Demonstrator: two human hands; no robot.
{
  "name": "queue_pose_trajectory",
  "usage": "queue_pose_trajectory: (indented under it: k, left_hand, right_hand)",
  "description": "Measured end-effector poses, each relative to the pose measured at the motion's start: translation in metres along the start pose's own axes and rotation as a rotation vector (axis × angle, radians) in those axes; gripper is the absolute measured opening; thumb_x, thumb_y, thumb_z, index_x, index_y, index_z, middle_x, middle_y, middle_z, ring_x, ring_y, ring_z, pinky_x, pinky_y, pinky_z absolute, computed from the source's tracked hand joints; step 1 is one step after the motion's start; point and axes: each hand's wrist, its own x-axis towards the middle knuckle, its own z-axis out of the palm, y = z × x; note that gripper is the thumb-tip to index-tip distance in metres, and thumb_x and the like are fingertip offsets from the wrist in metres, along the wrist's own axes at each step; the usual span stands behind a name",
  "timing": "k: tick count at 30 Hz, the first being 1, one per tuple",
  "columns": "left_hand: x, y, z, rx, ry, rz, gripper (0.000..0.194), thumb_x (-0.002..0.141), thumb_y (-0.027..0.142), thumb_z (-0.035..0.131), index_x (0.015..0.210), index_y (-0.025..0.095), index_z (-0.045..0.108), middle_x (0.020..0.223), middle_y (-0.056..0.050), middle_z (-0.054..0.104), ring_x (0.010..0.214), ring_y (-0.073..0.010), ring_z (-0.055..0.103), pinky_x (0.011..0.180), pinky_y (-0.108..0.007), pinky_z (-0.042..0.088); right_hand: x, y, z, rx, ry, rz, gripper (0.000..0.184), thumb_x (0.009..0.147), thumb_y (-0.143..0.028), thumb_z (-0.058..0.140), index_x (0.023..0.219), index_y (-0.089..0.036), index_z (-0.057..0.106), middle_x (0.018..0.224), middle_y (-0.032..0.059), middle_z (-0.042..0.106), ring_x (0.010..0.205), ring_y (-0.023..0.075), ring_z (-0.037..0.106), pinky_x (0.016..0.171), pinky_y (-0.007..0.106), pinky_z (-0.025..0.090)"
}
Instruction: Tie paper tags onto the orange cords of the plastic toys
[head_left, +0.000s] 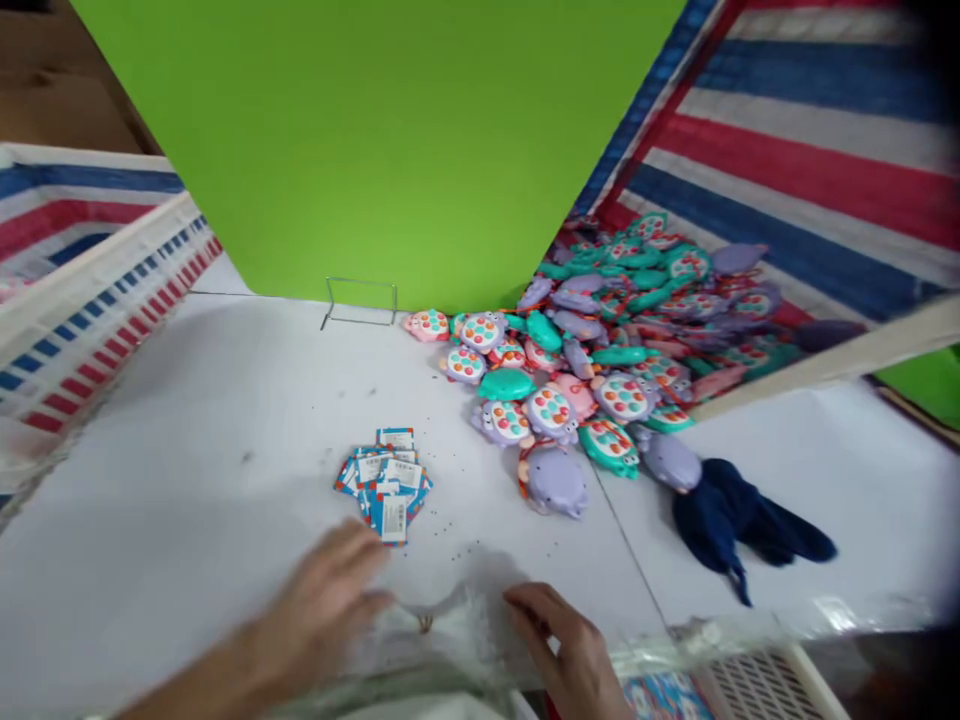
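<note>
Card pile (394, 490) on worktop (247, 400), just ahead of left hand (322, 600): fingers released, blurred. Right hand (566, 645) curled; can't tell if gripping. Wire stand (361, 322) behind cards, green panel (375, 150) blocks the back. Turtle toys (553, 410) crowd right, spilling from striped bin (787, 180); dark cloth (739, 520) nearer. Left: slotted basket (112, 320).

A bright green panel (375, 150) stands behind the white table (225, 400)

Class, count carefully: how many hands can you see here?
2: the left hand near the blue-edged cards, the right hand at the table's near edge. No others show.
</note>
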Motion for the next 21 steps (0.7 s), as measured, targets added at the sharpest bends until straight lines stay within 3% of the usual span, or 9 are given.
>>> queue_pose_trajectory:
  k: [1, 3, 5, 7, 12, 16, 18, 21]
  left_hand:
    - [-0.003, -0.002, 0.018, 0.123, -0.089, 0.107, 0.026, 0.068, 0.029, 0.065, 0.088, 0.015, 0.061, 0.098, -0.003, 0.059, 0.097, -0.0178, 0.05, 0.088, -0.028, 0.039]
    - [-0.008, -0.005, 0.055, 0.358, -0.168, 0.247, 0.02, 0.071, 0.021, 0.063, 0.09, 0.017, 0.059, 0.099, -0.005, 0.058, 0.094, -0.021, 0.049, 0.086, -0.035, 0.04]
    - [-0.01, -0.008, 0.082, 0.467, -0.143, 0.305, 0.011, 0.077, 0.015, 0.055, 0.087, 0.016, 0.057, 0.094, -0.005, 0.056, 0.09, -0.0202, 0.048, 0.082, -0.034, 0.041]
    - [-0.01, -0.01, 0.096, 0.499, -0.089, 0.359, 0.011, 0.08, 0.01, 0.047, 0.083, 0.017, 0.055, 0.088, -0.004, 0.055, 0.085, -0.0192, 0.048, 0.078, -0.032, 0.041]
    - [-0.006, -0.018, 0.093, 0.53, 0.013, 0.391, 0.017, 0.084, 0.011, 0.038, 0.076, 0.017, 0.052, 0.076, -0.003, 0.055, 0.072, -0.0177, 0.049, 0.069, -0.031, 0.04]
    - [-0.005, -0.027, 0.09, 0.509, 0.094, 0.448, 0.02, 0.085, 0.012, 0.035, 0.088, 0.02, 0.053, 0.079, -0.001, 0.057, 0.074, -0.0162, 0.052, 0.07, -0.028, 0.041]
    - [-0.006, -0.028, 0.088, 0.497, 0.113, 0.44, 0.021, 0.084, 0.013, 0.035, 0.092, 0.021, 0.053, 0.083, -0.001, 0.058, 0.077, -0.016, 0.053, 0.071, -0.027, 0.042]
    - [-0.008, -0.023, 0.083, 0.498, 0.093, 0.378, 0.021, 0.083, 0.012, 0.036, 0.086, 0.021, 0.054, 0.083, -0.001, 0.059, 0.076, -0.0159, 0.054, 0.073, -0.027, 0.044]
  right_hand:
    - [-0.006, 0.0, 0.002, -0.012, -0.024, -0.016, 0.016, 0.082, -0.024, 0.044, 0.086, -0.02, 0.059, 0.08, 0.0033, 0.063, 0.067, 0.0139, 0.059, 0.062, 0.021, 0.048]
    - [-0.018, 0.004, 0.008, -0.043, -0.031, -0.026, 0.014, 0.079, -0.023, 0.049, 0.09, -0.021, 0.058, 0.086, 0.0034, 0.062, 0.071, 0.0146, 0.06, 0.064, 0.021, 0.048]
    - [-0.027, 0.009, 0.015, -0.1, 0.015, -0.044, 0.017, 0.075, -0.021, 0.054, 0.091, -0.022, 0.058, 0.088, 0.0034, 0.062, 0.074, 0.0166, 0.06, 0.065, 0.024, 0.049]
    - [-0.031, 0.013, 0.021, -0.172, 0.053, -0.085, 0.012, 0.076, -0.018, 0.052, 0.085, -0.023, 0.058, 0.085, 0.0029, 0.061, 0.076, 0.0181, 0.059, 0.066, 0.027, 0.049]
    - [-0.03, 0.013, 0.024, -0.271, -0.007, -0.143, 0.015, 0.08, -0.012, 0.044, 0.074, -0.022, 0.054, 0.078, 0.0016, 0.059, 0.073, 0.0166, 0.057, 0.064, 0.027, 0.047]
    - [-0.027, 0.017, 0.025, -0.287, 0.049, -0.157, 0.016, 0.082, -0.013, 0.039, 0.072, -0.022, 0.049, 0.067, 0.0001, 0.057, 0.061, 0.0156, 0.057, 0.054, 0.026, 0.045]
    - [-0.025, 0.016, 0.027, -0.272, 0.066, -0.16, 0.01, 0.082, -0.017, 0.042, 0.083, -0.022, 0.051, 0.072, 0.0002, 0.06, 0.064, 0.0159, 0.059, 0.056, 0.025, 0.046]
    - [-0.022, 0.009, 0.03, -0.295, 0.039, -0.186, 0.017, 0.08, -0.022, 0.049, 0.097, -0.024, 0.051, 0.084, 0.0017, 0.061, 0.075, 0.0173, 0.06, 0.062, 0.025, 0.047]
